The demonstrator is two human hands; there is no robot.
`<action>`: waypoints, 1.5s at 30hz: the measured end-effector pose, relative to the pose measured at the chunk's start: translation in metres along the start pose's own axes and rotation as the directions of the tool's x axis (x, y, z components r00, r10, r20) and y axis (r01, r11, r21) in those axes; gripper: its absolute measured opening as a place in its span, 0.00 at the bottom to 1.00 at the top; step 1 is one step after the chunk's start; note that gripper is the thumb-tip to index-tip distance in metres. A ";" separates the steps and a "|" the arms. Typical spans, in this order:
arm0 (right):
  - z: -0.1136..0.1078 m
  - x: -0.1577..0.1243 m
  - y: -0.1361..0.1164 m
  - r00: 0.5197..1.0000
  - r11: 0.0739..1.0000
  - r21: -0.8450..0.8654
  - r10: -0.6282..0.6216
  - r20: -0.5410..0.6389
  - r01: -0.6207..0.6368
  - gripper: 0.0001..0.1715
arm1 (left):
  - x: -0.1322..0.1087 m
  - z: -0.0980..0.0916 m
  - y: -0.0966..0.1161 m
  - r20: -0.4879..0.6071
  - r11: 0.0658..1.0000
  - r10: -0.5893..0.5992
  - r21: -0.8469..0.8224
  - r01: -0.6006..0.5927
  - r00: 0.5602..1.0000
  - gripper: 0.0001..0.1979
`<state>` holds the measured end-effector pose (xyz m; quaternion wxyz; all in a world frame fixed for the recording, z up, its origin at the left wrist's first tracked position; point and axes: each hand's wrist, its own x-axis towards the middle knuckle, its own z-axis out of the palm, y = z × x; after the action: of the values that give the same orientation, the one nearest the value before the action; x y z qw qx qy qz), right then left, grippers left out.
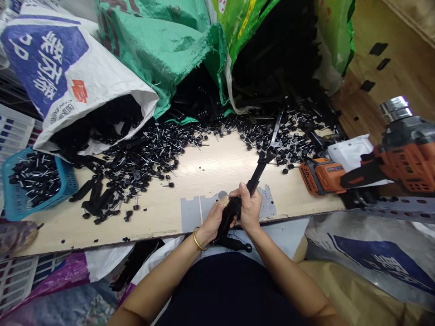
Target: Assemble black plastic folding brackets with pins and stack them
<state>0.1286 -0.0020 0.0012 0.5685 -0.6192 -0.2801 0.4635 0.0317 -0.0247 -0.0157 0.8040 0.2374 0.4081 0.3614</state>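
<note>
A long black part (255, 176) slants up and away from me over the front edge of the wooden board (217, 158), with a metal strip at its far end. My left hand (215, 219) is wrapped round its lower portion, and a gold bangle circles that wrist. Just to the right, my right hand (249, 209) grips the same part a little higher up, thumb on top. Below both hands a black handle-shaped piece (234, 244) sticks out to the right over my lap. Its join to the rest is hidden.
Heaps of small black-headed metal pins (159, 145) lie across the board's back. A blue basket (68, 181) stands left, an orange power tool (408, 154) right. Open sacks, one white (102, 68), one teal (163, 50), one green (251, 18), line the back.
</note>
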 end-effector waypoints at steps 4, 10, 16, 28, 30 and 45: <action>0.000 0.006 0.002 0.987 0.988 -0.150 0.062 0.147 -0.040 0.26 | -0.003 0.000 -0.004 -0.035 0.987 -0.083 -0.141 0.078 0.996 0.33; 0.001 0.008 0.008 0.991 0.990 -0.135 0.065 0.121 -0.048 0.25 | 0.009 -0.007 -0.013 -0.067 0.979 -0.150 -0.153 0.138 0.986 0.34; -0.006 0.024 0.011 0.991 0.978 -0.184 -0.112 -0.077 0.096 0.23 | -0.004 -0.020 0.025 0.192 0.809 0.004 0.577 -0.115 0.981 0.44; -0.075 0.027 -0.014 0.845 0.599 -0.634 -0.504 0.175 0.489 0.30 | 0.007 -0.024 0.028 0.134 0.096 0.338 0.980 -0.176 0.932 0.43; -0.086 0.025 -0.025 0.691 0.252 -0.673 -0.493 0.529 0.695 0.28 | 0.004 -0.034 0.044 0.243 0.057 0.236 0.963 -0.263 0.941 0.35; -0.067 -0.037 -0.053 0.407 0.706 -0.577 0.425 0.809 0.411 0.17 | -0.076 -0.029 0.050 0.381 0.569 -0.147 0.787 -0.238 0.913 0.23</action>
<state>0.1823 -0.0537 0.0571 0.0319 -0.4289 -0.6935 0.5781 -0.0425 -0.0498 0.0389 0.6574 0.6627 0.3461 0.0941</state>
